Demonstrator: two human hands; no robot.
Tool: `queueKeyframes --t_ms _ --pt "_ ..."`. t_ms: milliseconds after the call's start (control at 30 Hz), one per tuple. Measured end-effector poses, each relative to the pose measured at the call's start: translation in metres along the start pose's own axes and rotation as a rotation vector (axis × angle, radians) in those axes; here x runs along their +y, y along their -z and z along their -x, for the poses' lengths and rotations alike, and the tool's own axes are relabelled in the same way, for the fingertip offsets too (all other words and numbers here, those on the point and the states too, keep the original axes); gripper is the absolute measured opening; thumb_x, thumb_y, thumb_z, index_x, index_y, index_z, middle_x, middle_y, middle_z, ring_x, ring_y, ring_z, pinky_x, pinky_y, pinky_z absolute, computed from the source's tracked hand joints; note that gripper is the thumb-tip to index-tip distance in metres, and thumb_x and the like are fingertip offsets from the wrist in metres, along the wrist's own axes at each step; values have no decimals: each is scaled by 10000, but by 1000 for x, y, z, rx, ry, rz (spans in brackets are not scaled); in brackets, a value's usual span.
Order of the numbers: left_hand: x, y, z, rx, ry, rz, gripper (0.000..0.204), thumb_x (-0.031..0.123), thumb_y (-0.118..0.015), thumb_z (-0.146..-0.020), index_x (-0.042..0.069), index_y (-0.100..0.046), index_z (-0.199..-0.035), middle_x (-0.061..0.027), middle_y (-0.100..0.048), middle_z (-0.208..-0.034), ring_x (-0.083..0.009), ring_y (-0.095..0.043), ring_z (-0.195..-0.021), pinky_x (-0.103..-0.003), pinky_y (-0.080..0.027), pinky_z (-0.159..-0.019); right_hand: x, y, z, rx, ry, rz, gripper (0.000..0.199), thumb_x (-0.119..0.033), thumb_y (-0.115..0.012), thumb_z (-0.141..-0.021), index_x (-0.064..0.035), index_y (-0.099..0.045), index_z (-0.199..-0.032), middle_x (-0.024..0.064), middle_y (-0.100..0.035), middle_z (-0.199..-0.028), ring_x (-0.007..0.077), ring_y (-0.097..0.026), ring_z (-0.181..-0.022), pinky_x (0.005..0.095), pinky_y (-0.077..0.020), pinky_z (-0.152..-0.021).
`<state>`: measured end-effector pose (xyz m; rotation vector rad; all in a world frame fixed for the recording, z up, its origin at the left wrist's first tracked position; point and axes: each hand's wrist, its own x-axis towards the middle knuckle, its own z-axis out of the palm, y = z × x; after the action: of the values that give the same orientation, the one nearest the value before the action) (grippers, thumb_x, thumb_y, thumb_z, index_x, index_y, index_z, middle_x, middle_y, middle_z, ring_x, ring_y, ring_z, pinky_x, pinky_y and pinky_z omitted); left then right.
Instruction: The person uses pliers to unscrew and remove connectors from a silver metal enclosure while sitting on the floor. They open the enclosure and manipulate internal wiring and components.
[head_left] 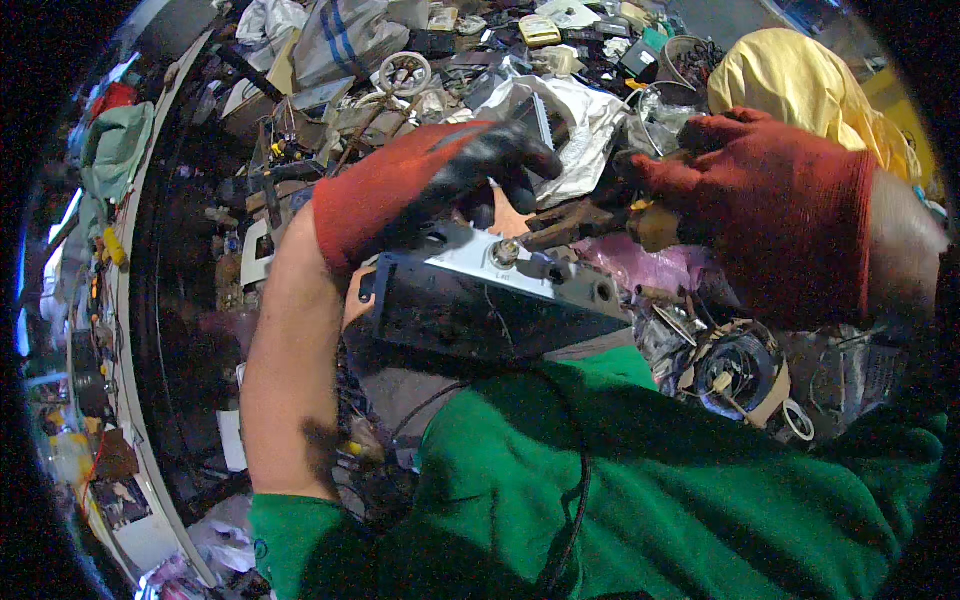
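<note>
The metal box [480,315] sits at the centre of the view, resting against the person's lap, with a flat plate [520,262] on its upper face and a bolt [505,252] standing on that plate. The left hand [420,185] lies on the box's top edge at eleven o'clock from it; the right hand [775,210] is at two o'clock, its fingertips touching a tool [575,220] that lies just above the plate. A crumpled sheet [575,125] lies behind both hands at twelve o'clock. A round wheel [405,72] lies farther back, at eleven. A round speaker-like part [735,372] lies at four o'clock from the box, just beside the lap
</note>
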<state>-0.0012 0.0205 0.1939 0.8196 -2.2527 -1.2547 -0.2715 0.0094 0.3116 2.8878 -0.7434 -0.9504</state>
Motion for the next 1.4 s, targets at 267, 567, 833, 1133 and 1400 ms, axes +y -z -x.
queueKeyframes --t_ms 267,567,833,1133,1400 --pt "-16 11 -14 -44 -321 -413 526 267 -587 -925 52 -472 -1391 -173 -560 -1325 -318 -577 -1180 -399 -457 -1010 -10 38 -16 -167 -33 91 634 -244 -717 -824 40 -479 -1339 214 -663 -1118 298 -637 -1031 427 -493 -916" --pt "-7 9 -32 -188 -45 102 422 362 -632 -923 69 -630 -1227 -43 -696 -950 -121 -590 -818 -324 -488 -740 -3 43 -21 -166 -60 -50 628 -240 -719 -829 43 -480 -1336 221 -656 -1136 296 -637 -1047 425 -496 -924" --pt "-19 7 -17 -87 -76 131 424 343 -665 -902 78 -632 -1231 -33 -695 -942 -112 -589 -819 -315 -492 -734 30 60 -19 -120 -162 -482 623 -237 -721 -833 45 -480 -1333 227 -650 -1153 294 -637 -1061 422 -499 -932" --pt "-31 -4 -25 -12 -61 251 432 322 -701 -879 87 -634 -1236 -23 -694 -933 -102 -588 -820 -305 -496 -727 64 30 6 193 -143 -1228 617 -233 -723 -838 49 -481 -1330 234 -644 -1171 292 -637 -1077 420 -503 -940" --pt "17 -6 -37 -220 171 48 594 319 -805 -778 68 -607 -1278 -31 -700 -977 -106 -626 -865 -300 -529 -792 10 -39 57 455 34 -1448 769 -327 -776 -818 65 -423 -1376 282 -508 -1372 406 -554 -1220 529 -407 -1053"
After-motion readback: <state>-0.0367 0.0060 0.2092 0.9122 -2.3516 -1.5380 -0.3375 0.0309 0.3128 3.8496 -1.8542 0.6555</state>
